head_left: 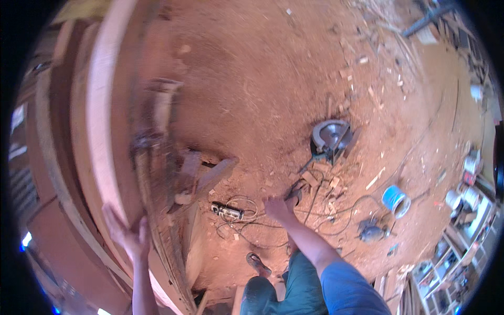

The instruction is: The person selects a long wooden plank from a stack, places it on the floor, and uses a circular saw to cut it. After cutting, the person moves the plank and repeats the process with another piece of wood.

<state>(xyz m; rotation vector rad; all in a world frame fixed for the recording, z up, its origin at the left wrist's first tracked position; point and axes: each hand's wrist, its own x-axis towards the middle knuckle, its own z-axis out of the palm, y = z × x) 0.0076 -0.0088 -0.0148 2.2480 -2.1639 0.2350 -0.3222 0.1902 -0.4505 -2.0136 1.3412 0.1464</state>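
The left hand (127, 235) lies open against the edge of a long plank (107, 110) leaning at the left. The right hand (277, 207) hangs loosely curled and empty over cables (247, 218) on the dirt floor (252, 79), near a circular saw (332, 137).

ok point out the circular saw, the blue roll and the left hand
grey circular saw with round blade guard (331, 137), head view, on the guard
blue roll with white end (395, 200), head view, on its side
left hand (128, 236), head view, back of hand on the pale plank

Motion-blurred plank stack (157, 136); shelf clutter (451, 268) indistinct
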